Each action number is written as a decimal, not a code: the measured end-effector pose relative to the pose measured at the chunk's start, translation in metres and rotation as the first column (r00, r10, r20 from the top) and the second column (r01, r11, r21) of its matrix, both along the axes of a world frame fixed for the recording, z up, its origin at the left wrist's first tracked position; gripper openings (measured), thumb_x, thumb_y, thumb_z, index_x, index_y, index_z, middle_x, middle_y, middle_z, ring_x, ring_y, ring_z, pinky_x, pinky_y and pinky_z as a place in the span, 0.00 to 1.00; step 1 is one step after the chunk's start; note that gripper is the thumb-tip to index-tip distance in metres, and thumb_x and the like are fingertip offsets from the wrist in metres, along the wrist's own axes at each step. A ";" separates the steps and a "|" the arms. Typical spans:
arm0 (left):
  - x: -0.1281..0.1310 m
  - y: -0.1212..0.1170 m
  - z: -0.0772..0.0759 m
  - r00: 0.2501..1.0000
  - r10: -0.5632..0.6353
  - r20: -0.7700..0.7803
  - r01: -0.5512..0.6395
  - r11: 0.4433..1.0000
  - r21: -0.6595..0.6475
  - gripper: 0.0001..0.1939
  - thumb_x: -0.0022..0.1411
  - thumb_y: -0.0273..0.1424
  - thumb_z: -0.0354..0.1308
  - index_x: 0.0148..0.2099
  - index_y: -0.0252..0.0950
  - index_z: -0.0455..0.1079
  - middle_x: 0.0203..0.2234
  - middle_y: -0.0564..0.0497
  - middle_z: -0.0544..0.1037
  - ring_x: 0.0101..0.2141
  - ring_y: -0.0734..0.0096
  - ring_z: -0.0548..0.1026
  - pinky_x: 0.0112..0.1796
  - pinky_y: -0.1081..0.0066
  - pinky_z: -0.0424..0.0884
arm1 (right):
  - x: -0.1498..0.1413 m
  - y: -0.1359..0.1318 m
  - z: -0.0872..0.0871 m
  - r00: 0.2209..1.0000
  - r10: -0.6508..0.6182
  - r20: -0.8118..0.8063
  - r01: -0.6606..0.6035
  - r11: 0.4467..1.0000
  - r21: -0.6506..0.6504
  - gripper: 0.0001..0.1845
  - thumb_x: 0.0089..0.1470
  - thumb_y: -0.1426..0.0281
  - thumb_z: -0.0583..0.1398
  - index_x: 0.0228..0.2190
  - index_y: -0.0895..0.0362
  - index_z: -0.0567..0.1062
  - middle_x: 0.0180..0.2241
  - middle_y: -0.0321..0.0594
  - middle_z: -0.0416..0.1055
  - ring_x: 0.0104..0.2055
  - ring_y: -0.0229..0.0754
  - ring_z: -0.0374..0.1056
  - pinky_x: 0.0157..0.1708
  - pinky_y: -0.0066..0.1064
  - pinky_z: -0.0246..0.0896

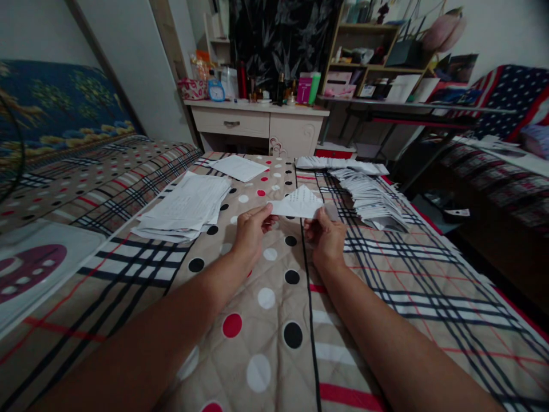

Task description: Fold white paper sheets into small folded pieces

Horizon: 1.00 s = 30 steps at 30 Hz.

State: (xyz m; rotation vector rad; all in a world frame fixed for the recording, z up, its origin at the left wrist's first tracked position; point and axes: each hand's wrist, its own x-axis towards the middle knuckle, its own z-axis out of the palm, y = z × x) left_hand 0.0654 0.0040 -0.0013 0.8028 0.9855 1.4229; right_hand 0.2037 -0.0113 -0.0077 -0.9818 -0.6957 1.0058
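Observation:
Between my two hands a folded sheet of paper [295,205] is held above the bed, with a peaked top edge and printed lines on it. My left hand [252,229] pinches its left end between thumb and fingers. At the other end, my right hand [326,236] grips the paper close to its right corner. To the left lies a stack of printed sheets [184,203], slightly uneven at its edges. A row of folded paper pieces [371,200] is lined up on the right.
The quilt [266,320] has dots and plaid. Beyond the stack lies a single sheet [239,167]; more folded paper [341,165] lies at the far right. A white dresser [249,123] stands past the bed. At left is a clear-white case [38,257] with a purple oval.

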 end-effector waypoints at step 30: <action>-0.019 0.019 -0.007 0.997 0.040 0.067 -0.049 0.990 0.129 0.19 0.48 0.42 0.70 0.37 0.36 0.71 0.28 0.54 0.74 0.26 0.79 0.71 0.28 0.77 0.66 | -0.001 -0.006 0.002 0.978 0.145 0.148 -0.136 0.988 -0.069 0.21 0.53 0.60 0.57 0.16 0.59 0.72 0.15 0.39 0.70 0.14 0.32 0.59 0.14 0.24 0.52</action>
